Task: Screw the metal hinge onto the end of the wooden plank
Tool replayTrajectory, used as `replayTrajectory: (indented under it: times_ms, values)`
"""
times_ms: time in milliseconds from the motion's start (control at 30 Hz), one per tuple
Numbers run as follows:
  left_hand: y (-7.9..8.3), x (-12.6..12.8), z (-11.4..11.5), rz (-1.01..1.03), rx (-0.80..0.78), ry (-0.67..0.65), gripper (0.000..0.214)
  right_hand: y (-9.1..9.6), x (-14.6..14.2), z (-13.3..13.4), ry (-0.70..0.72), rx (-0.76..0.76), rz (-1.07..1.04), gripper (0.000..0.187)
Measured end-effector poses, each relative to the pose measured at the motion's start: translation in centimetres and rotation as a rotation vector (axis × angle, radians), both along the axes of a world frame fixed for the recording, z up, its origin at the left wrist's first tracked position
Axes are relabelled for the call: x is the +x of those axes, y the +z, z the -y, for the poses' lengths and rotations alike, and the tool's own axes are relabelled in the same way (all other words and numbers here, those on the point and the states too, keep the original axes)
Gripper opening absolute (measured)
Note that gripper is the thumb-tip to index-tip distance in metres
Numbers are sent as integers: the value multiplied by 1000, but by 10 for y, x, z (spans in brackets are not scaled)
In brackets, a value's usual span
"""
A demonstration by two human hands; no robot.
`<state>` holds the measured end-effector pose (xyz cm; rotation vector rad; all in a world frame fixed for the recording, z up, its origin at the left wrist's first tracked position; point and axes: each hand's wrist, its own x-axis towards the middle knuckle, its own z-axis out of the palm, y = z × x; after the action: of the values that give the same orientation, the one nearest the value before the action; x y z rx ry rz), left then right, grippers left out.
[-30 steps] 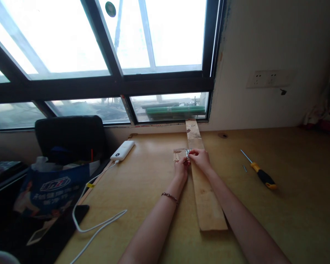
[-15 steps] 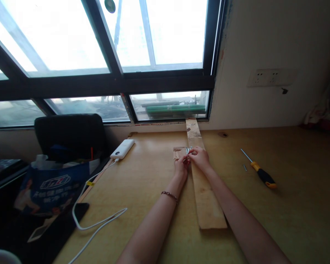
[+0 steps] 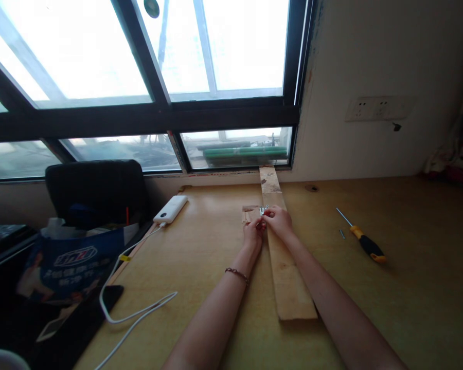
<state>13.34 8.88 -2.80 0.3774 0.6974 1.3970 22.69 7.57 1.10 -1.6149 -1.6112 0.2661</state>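
A long wooden board (image 3: 287,280) lies lengthwise on the table, with a short wood block (image 3: 248,210) against its left side. Across the joint between them sits a small shiny metal fitting (image 3: 263,210), too small to make out fully. My left hand (image 3: 253,232) is closed at the fitting's near edge, fingertips pinched by the block. From the right, my right hand (image 3: 280,222) rests over the board with thumb and finger pinched at the same metal piece. What lies between the fingertips is mostly hidden.
To the right lie a yellow-and-black screwdriver (image 3: 367,243) and a small screw (image 3: 342,234). A white power bank (image 3: 171,209) with a white cable (image 3: 139,312) lies at the table's left edge. Beyond that edge are a black chair (image 3: 96,187) and a blue bag (image 3: 75,262).
Both hands keep their pinch at the metal fitting, with hardly any motion. The whole view has shifted very slightly.
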Motion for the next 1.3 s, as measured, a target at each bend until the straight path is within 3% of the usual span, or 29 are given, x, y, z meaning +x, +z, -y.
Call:
replayTrajectory:
  times_ms: [467, 733, 833, 933, 1033, 1133, 1233, 1300]
  values:
    - [-2, 0, 0, -30, 12, -2, 8, -4, 4, -4, 2, -26, -105, 11]
    - [-2, 0, -1, -31, 5, 12, 8, 0, 7, -4, 88, -36, -288, 26]
    - [-1, 0, -2, -32, -33, 29, 10, 6, 25, 4, 125, 34, -404, 31]
    - [-1, 1, -2, -25, -56, 44, 11, 11, 67, 27, -19, 93, -318, 25]
    - [0, 1, -2, -27, -58, 53, 11, 10, 124, 60, -300, 102, 70, 21]
    - [0, 1, -2, -29, -60, 46, 11, 2, 174, 88, -602, -107, 369, 25]
    - [1, 1, -2, -25, -45, 39, 12, -7, 199, 98, -697, -336, 418, 24]
    - [1, 1, -2, -20, -35, 39, 12, -11, 204, 97, -704, -389, 420, 24]
